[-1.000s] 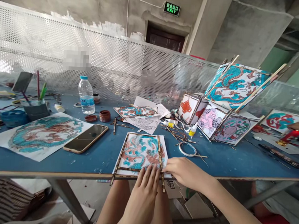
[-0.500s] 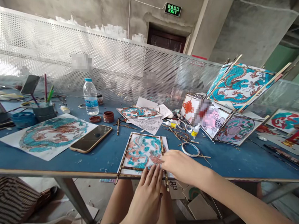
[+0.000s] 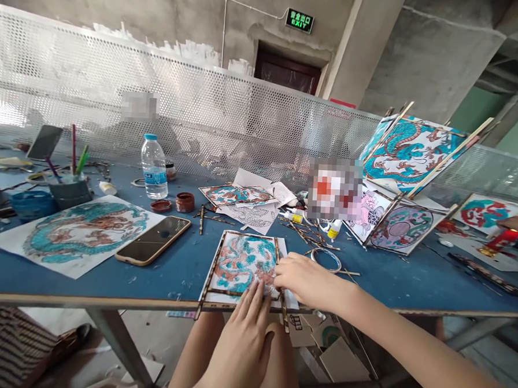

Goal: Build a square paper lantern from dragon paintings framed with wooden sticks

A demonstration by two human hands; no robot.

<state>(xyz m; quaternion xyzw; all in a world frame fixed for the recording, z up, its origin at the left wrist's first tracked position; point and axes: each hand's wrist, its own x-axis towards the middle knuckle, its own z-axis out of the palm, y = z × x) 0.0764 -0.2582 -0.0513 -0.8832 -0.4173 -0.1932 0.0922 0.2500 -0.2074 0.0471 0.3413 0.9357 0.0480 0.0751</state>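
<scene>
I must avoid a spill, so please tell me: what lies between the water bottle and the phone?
In the head view, a small reddish-brown lid or dish lies between them.

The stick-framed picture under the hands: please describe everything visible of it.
The picture is white paper coloured turquoise and reddish brown, lying flat at the near edge of the blue table. Dark sticks, apparently wooden, border it; the side ones jut past that edge. The left hand lies over its lower part; the right hand is at the right one, grip unclear.

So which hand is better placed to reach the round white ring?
Probably the right hand: it is nearer the ring; the left hand rests farther off on the blue and brown painting.
</scene>
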